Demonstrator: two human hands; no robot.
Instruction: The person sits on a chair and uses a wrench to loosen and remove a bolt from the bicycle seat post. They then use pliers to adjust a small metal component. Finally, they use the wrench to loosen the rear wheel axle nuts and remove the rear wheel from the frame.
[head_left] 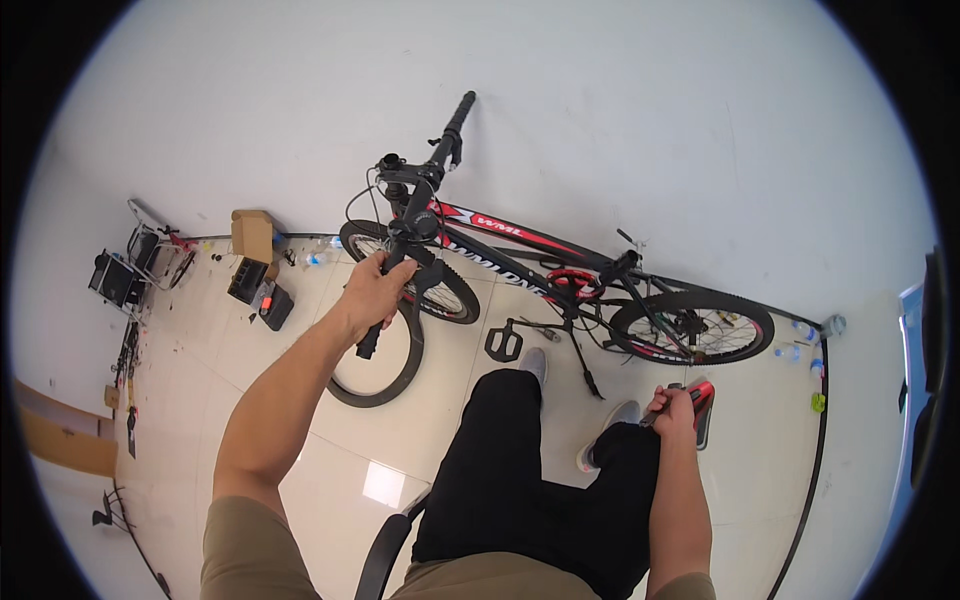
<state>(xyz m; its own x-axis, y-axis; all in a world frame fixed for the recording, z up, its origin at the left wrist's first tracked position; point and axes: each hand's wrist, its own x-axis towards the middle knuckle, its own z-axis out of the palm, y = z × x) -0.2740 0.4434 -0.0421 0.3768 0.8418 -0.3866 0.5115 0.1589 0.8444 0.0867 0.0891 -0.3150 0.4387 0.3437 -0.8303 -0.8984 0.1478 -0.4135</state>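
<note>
A black and red mountain bike [520, 255] stands along the white wall in front of me, its handlebar turned to the left. My left hand [375, 292] is closed around the near side of the handlebar [368, 340], by the grip and lever. Low beside my right knee, my right hand [674, 408] is closed on a red and black piece that looks like a bicycle saddle [704, 408], with a dark bar at its underside. No saddle shows on the bike frame. A black pedal [503, 343] points toward me.
A loose black tyre [375, 400] lies on the tiled floor under the handlebar. To the left are an open cardboard box [254, 237], a black toolbox [247, 280] and a folded wheelchair-like frame [118, 275]. Plastic bottles [790, 352] stand by the rear wheel. A black chair arm [383, 555] is beside me.
</note>
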